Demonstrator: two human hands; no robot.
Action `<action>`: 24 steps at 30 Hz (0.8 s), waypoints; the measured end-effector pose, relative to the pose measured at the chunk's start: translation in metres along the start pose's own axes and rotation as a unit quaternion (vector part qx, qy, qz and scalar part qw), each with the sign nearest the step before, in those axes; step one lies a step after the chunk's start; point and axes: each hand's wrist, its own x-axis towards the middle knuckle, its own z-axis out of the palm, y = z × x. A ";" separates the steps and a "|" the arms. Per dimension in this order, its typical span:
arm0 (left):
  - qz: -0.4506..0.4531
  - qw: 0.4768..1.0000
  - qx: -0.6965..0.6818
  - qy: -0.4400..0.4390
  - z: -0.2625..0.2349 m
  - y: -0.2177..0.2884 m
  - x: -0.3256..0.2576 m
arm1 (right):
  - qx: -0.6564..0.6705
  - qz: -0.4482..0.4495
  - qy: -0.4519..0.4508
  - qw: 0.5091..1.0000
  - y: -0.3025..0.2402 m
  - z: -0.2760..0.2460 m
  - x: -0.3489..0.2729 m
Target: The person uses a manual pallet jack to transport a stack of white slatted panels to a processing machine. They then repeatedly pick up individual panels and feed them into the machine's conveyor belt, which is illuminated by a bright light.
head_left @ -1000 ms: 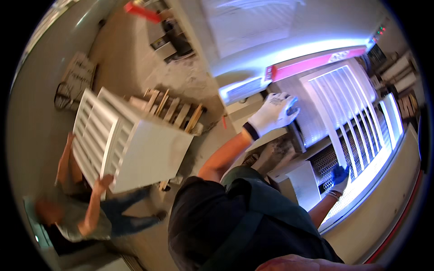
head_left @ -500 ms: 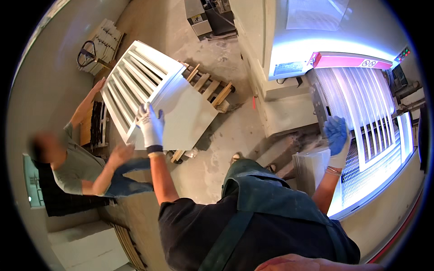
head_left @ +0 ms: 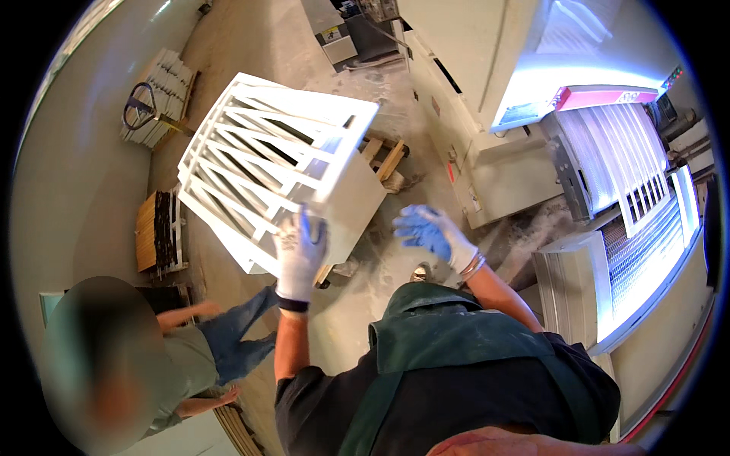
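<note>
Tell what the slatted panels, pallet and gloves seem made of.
Slatted panels: possibly wood or plastic, smooth white finish; no grain shows. Pallet: likely raw wood, pale brown and unpainted. Gloves: apparently matte white fabric, the blue palm suggesting a coating.

Compared with a second ago, the left hand (head_left: 299, 254) is reaching to the near edge of the stack (head_left: 356, 207), perhaps touching it; the right hand (head_left: 435, 232) is hovering open, away from the slatted panel (head_left: 626, 216); the top frame (head_left: 342, 152) is lying askew; the co-worker's hands (head_left: 206, 308) are staying clear of it.
</note>
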 end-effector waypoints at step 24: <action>-0.351 0.807 -0.453 0.141 0.000 -0.263 -0.039 | -0.180 -0.231 0.024 0.956 -0.052 0.119 -0.083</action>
